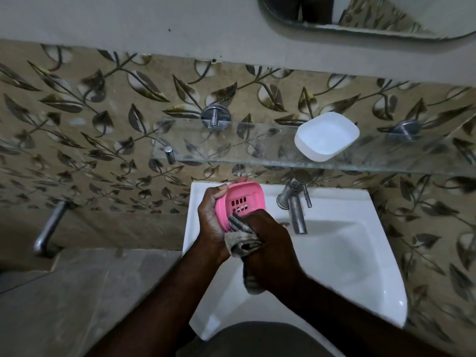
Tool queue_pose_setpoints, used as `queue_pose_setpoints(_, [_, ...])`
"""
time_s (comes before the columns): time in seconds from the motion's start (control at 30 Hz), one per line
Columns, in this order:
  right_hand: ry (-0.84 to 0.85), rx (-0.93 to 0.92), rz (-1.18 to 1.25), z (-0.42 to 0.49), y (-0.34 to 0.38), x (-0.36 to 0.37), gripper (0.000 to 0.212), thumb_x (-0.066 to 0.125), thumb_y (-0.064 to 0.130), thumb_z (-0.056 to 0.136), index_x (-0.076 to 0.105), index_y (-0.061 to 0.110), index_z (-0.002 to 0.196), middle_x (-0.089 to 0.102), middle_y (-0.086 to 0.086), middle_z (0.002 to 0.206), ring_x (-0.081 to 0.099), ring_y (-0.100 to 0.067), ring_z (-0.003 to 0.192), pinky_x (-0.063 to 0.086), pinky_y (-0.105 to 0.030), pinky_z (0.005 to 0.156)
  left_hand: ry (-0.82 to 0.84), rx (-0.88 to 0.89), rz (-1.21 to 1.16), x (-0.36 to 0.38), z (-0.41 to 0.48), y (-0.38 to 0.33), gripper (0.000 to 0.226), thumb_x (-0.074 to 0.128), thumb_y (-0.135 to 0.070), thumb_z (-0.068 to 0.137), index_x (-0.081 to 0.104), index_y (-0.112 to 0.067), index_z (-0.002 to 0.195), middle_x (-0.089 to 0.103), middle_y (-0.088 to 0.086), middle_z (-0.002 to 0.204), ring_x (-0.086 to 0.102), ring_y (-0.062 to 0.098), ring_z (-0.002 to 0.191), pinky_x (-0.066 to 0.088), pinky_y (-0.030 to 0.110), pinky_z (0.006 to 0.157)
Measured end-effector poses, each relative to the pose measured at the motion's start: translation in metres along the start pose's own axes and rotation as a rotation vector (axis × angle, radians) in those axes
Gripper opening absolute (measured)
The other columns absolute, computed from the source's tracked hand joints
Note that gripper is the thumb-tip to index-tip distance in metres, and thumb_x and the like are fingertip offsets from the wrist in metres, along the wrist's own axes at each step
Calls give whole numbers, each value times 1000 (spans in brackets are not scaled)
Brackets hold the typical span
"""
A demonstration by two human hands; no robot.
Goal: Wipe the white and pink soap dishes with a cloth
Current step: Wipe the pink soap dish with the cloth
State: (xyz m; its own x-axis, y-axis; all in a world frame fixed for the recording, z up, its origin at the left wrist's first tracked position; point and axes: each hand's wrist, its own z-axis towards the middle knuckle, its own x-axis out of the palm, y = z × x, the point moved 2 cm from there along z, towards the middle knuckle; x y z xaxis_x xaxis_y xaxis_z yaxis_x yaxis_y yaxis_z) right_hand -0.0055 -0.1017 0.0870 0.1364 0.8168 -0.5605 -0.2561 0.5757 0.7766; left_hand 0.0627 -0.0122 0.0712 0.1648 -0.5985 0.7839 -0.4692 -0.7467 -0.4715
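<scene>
Mid-wipe on pink dish (240,202): your left hand (212,220) holds it over the sink (347,253), fingers curled round its rim. Your right hand (270,248) clenches the cloth (242,235) against its near edge. White dish (326,136) sits on the shelf (231,145), far right; can't tell if it's wiped.

Dim, even light puts a faint sheen on the sink (360,253), while wide-angle distortion bows the shelf (231,143) and blurs the edges.
</scene>
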Motion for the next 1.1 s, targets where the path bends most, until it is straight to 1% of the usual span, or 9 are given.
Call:
queue_pose_setpoints(0.13, [108, -254, -194, 12, -30, -22, 29, 75, 2, 75, 71, 10, 103, 68, -10, 95, 65, -26, 88, 54, -32, 74, 52, -27, 74, -6, -2, -5, 76, 56, -38, 65, 56, -3, 132, 61, 18, 123, 55, 32, 109, 46, 39, 86])
queue_pose_setpoints(0.23, [94, -242, -353, 18, -49, -28, 23, 79, 2, 72, 73, 2, 94, 68, -12, 93, 66, -31, 86, 55, -40, 70, 90, -23, 102, -9, -2, -4, 69, 60, -38, 61, 63, -6, 123, 65, 15, 115, 58, 30, 104, 48, 38, 83])
queue_pose_setpoints(0.4, [-44, 296, 150, 4, -18, 9, 10, 58, 18, 80, 62, 27, 79, 60, 1, 73, 60, -5, 57, 49, -31, 46, 24, 41, 78, -9, 5, 1, 50, 55, -33, 65, 71, -7, 105, 70, 14, 100, 64, 27, 89, 55, 33, 75])
queue_pose_setpoints(0.5, [39, 32, -3, -4, -7, 5, 15, 57, 17, 77, 62, 27, 86, 61, 9, 81, 60, -4, 71, 48, -21, 60, 23, 23, 20, -10, 5, 4, 44, 59, -30, 60, 76, -9, 95, 72, 11, 91, 67, 23, 79, 54, 33, 72])
queue_pose_setpoints(0.63, [127, -143, -254, 9, -38, -21, 16, 77, 6, 76, 73, 4, 91, 69, -11, 89, 67, -30, 84, 55, -40, 70, 44, -5, 107, -10, -2, 4, 69, 64, -35, 55, 64, -5, 118, 64, 15, 107, 62, 27, 91, 50, 35, 75])
queue_pose_setpoints(0.7, [73, -77, -266, 13, -44, -24, 14, 81, 9, 74, 72, 7, 84, 67, -6, 83, 67, -27, 76, 53, -38, 63, 58, 21, 129, -8, -3, 5, 66, 60, -34, 61, 62, -4, 120, 63, 16, 112, 59, 28, 98, 49, 36, 79])
queue_pose_setpoints(0.83, [-6, 294, 118, 12, -18, -1, 10, 67, 19, 76, 59, 23, 80, 60, 4, 71, 58, -18, 48, 45, -28, 42, 59, 103, 93, 1, 3, -2, 45, 51, -24, 70, 64, -6, 109, 67, 12, 106, 62, 25, 95, 50, 36, 84])
queue_pose_setpoints(1.0, [44, 37, 102, 7, 1, 2, 13, 58, 19, 74, 60, 25, 86, 61, 13, 78, 61, -5, 63, 47, -17, 52, 94, 93, 30, 0, 5, -7, 37, 52, -26, 68, 76, -10, 92, 74, 7, 93, 68, 22, 87, 55, 30, 78])
queue_pose_setpoints(1.1, [102, -228, -191, 14, -29, -15, 27, 69, 2, 74, 72, 9, 100, 69, -6, 95, 67, -27, 87, 54, -29, 72, 35, 14, 136, -10, 1, -11, 55, 58, -40, 64, 73, -8, 107, 71, 13, 102, 64, 28, 93, 52, 37, 79])
